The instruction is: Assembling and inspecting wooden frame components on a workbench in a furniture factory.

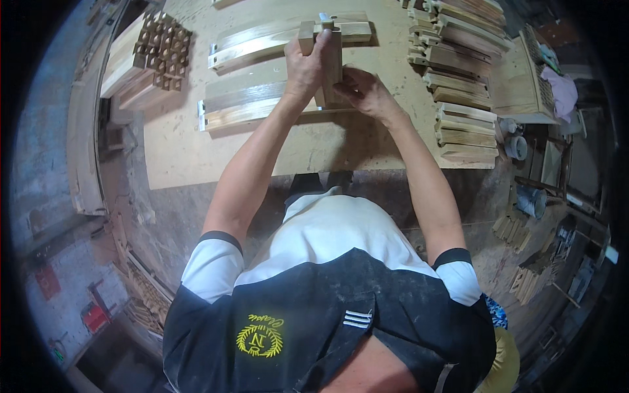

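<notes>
My left hand [305,71] is closed round an upright wooden piece [333,62] with a jointed upper end, its thumb pressed near the top. A short wooden block [306,38] sits at that top end, beside the thumb. Something small and whitish shows above it, too small to make out. My right hand [370,97] is at the right side of the same piece, lower down, with bent fingers against its edge. Under and behind my hands lie long wooden rails [242,99] with pale metallic-looking ends. Another pair of rails [252,46] lies farther back.
The board-topped workbench [177,160] spreads before me. At its left stands a stack of wooden bars [141,59] with notched ends. A row of wooden pieces [465,124] lines the right side, next to a wooden crate [524,72] with a pink cloth [560,92]. Buckets [516,147] stand lower right.
</notes>
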`<state>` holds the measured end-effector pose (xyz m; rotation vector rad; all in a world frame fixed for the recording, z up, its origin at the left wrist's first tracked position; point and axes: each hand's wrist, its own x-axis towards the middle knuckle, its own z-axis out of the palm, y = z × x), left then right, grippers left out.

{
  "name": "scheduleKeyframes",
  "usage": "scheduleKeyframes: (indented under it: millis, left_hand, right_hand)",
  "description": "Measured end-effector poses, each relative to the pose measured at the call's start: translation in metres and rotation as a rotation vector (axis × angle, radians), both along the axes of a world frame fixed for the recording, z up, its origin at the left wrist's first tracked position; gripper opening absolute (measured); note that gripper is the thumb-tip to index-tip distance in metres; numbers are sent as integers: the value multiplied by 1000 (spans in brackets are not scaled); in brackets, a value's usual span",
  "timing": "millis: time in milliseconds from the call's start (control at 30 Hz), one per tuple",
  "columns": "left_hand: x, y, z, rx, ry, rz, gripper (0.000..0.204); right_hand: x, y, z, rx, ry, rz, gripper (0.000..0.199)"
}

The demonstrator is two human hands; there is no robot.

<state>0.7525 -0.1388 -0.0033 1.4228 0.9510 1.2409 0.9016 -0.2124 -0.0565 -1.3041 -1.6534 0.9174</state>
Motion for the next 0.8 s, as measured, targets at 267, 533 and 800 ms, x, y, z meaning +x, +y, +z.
scheduleKeyframes:
  millis: [267, 533, 800]
  left_hand:
    - [-8, -21, -18, 416, 273, 56, 29]
    - [-24, -30, -51, 418, 268, 41, 34]
    - [-72, -45, -30, 264, 156, -70, 101]
  right_hand:
    - [5, 2, -6, 357, -133, 150, 34]
    - [-4, -11, -22, 270, -226, 114, 37]
    - [-23, -49, -42, 29, -137, -282, 17]
